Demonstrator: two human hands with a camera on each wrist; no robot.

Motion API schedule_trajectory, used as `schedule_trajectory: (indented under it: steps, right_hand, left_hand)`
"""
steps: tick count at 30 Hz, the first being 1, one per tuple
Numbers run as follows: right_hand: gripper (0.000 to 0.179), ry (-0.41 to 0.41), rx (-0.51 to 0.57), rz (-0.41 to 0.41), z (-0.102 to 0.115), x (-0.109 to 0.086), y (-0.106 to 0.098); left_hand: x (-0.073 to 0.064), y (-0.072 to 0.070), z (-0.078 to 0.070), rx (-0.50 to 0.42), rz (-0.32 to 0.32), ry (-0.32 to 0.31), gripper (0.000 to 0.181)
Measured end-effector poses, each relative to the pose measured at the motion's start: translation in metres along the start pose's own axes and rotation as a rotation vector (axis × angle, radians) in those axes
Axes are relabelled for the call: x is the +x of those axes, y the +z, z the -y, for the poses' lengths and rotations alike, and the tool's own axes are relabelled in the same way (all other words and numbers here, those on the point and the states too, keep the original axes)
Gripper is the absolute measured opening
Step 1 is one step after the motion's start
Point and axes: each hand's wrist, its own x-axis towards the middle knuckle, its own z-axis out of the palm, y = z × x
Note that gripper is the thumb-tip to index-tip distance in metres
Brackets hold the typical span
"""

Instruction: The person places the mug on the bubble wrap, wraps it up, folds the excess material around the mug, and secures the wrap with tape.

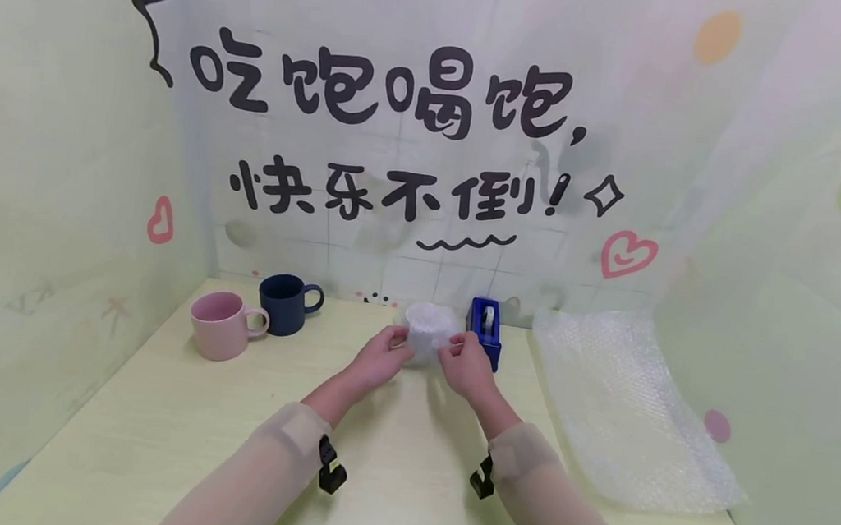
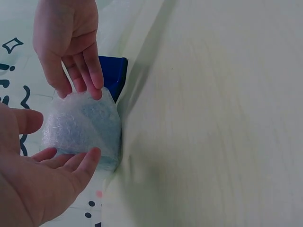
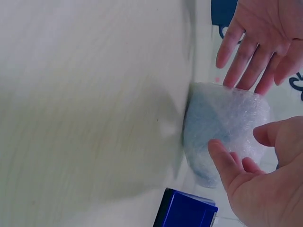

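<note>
A bundle in clear bubble wrap (image 1: 430, 329) stands at the back of the table, pale blue showing through the layers; what is inside cannot be made out. On its left side my left hand (image 1: 383, 357) touches it with loosely extended fingers. My right hand (image 1: 468, 365) is at the opposite side. In the left wrist view, the fingertips of both hands lie against or very near the bundle (image 2: 83, 123). The right wrist view shows the right thumb and fingers spread apart beside the bundle (image 3: 236, 118), not closed round it.
Just right of the bundle stands a blue tape dispenser (image 1: 485, 333). A loose bubble wrap sheet (image 1: 639, 411) lies along the right side. At the back left are a pink mug (image 1: 218, 333) and a dark blue mug (image 1: 283, 309). A printed curtain (image 1: 399, 154) surrounds the table.
</note>
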Motion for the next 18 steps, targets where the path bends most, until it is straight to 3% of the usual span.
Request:
schedule_trajectory:
  steps: [9,18]
  right_hand:
    - [0.065,-0.003,0.086,0.1,-0.004,0.019,0.002]
    - [0.07,0.009,0.077,0.122,-0.005,0.02,-0.002]
  left_hand:
    - [0.031,0.002,-0.001,-0.032,0.07,0.002,0.075]
    - [0.041,0.003,0.0,-0.009,0.074,-0.016,0.074]
